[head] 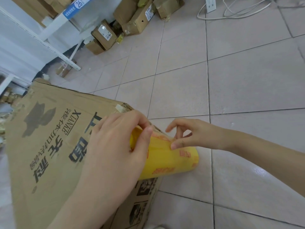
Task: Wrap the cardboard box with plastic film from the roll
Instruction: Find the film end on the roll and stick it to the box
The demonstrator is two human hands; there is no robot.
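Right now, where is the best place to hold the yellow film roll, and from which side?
Probably its free right end: the film roll lies sideways over the cardboard box edge, the left hand already covering its left end. Come from the right, where the right hand pinches at its surface.

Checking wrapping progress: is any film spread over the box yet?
None visible: the box top shows bare cardboard; both hands are on the yellow roll.

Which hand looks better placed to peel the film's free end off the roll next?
Probably the right hand: its fingertips already pinch at the yellow roll's surface, while the left hand grips the roll against the cardboard box.
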